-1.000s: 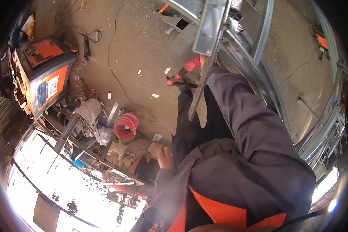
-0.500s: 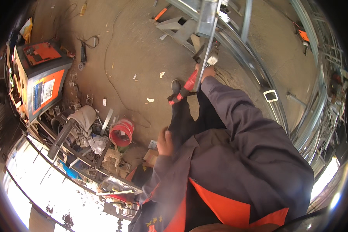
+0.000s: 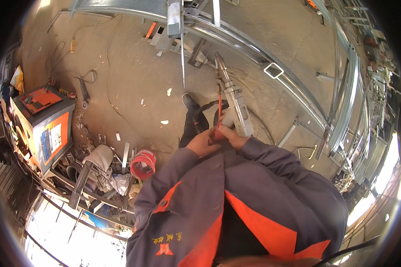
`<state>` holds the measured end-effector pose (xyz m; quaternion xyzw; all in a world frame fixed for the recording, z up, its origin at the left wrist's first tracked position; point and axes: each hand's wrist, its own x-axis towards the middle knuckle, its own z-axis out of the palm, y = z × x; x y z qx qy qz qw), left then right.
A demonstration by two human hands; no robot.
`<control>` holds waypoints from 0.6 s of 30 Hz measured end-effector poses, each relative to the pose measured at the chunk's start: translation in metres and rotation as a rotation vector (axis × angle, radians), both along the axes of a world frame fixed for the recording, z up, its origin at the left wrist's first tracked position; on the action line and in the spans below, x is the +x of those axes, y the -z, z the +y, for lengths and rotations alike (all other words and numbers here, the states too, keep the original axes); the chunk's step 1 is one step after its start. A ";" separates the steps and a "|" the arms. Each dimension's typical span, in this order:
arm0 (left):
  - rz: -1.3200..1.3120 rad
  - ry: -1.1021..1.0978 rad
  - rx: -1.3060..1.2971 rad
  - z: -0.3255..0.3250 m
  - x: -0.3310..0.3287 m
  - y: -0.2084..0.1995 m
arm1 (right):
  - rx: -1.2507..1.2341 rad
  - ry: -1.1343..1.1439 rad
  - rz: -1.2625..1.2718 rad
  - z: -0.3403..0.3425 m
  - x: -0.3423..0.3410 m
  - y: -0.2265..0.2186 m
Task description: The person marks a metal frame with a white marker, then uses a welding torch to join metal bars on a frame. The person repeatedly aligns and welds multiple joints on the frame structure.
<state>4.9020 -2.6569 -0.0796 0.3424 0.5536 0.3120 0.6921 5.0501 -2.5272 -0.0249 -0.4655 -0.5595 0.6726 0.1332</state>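
Observation:
A welding gun point(image 3: 239, 107) with a pale grey body, a narrow metal nozzle and a red lower grip is held in front of my waist. Its nozzle points up and away toward the metal frame, touching nothing that I can see. My right hand point(image 3: 233, 137) is wrapped round the grip beside the grey body. Closed on the red end of the same grip is my left hand point(image 3: 200, 144), its fingers partly hidden. A dark cable hose loops from the gun near my legs.
Galvanised steel beams point(image 3: 249, 53) of a large frame curve across the far side and right. An orange and black machine point(image 3: 44, 124) stands at left. A red bucket point(image 3: 142, 163) and clutter are near left. An angle grinder point(image 3: 84, 93) and cables lie on the floor.
My right hand has brought the gun back from the frame toward my waist. My left hand, free before, has come over and taken hold of its grip. The view has shifted right.

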 end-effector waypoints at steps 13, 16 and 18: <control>0.399 0.177 0.664 0.228 0.032 -0.147 | 0.565 0.103 0.107 0.213 0.091 -0.266; 0.649 -0.118 0.495 0.268 -0.046 -0.123 | 0.449 -0.009 0.079 0.261 0.102 -0.299; 0.884 -0.287 0.532 0.306 -0.103 -0.109 | 0.327 -0.038 -0.132 0.293 0.101 -0.294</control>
